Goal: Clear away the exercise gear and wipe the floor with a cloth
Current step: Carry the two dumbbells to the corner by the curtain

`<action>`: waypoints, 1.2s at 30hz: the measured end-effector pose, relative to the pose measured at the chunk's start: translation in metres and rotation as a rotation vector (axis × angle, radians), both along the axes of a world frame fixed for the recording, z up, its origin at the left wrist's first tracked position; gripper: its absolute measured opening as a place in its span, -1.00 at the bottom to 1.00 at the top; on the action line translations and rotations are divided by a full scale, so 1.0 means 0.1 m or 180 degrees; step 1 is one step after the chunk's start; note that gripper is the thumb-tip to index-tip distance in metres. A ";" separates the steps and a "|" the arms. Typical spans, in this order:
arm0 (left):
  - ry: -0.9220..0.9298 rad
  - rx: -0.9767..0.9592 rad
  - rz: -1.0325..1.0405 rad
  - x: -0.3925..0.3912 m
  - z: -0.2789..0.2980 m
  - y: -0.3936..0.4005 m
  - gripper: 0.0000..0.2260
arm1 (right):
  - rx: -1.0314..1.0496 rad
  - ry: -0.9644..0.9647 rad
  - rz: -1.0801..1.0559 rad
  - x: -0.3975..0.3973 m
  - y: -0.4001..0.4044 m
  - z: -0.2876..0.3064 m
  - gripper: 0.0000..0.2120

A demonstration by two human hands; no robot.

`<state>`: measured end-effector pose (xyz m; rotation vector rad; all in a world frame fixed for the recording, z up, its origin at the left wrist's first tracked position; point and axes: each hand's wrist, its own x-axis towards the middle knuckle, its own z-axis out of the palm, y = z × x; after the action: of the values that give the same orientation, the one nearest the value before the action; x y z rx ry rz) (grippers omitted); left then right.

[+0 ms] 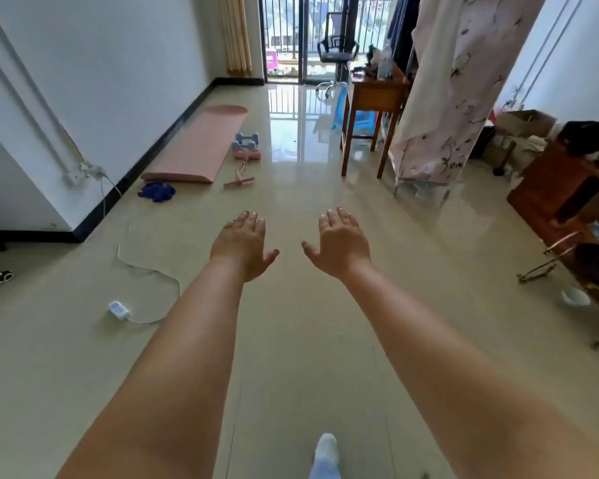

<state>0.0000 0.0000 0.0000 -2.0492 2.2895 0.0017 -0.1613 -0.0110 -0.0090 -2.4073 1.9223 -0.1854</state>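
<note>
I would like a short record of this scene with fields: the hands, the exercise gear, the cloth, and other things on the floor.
left hand: left hand open, fingers spread, holds nothing
right hand: right hand open, holds nothing
mat: pink mat flat on the floor along the left wall
dumbbells: dumbbells beside the mat's right edge
rope: pink resistance rope just in front of the dumbbells
cloth: blue cloth crumpled near the mat's near end
other: white charger with cable on the floor
</note>
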 end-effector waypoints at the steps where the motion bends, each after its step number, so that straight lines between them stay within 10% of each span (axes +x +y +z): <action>1: -0.0051 0.0149 0.0028 0.00 -0.10 -0.18 -0.38 | 0.0160 0.0048 -0.0057 0.02 -0.17 -0.09 -0.35; 18: 0.0109 0.0565 0.0321 0.49 -0.51 -5.15 -0.41 | 0.0681 0.0035 -0.0137 0.25 -5.25 -0.48 -0.38; 36: -0.0028 0.0550 0.0304 1.39 -0.65 -12.27 -0.39 | 0.0528 -0.0198 -0.0233 1.16 -12.34 -0.53 -0.39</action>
<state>0.1390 -1.2271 -0.0648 -2.0628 2.1022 0.1882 -0.0451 -1.2448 -0.0618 -2.2028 1.9183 -0.0986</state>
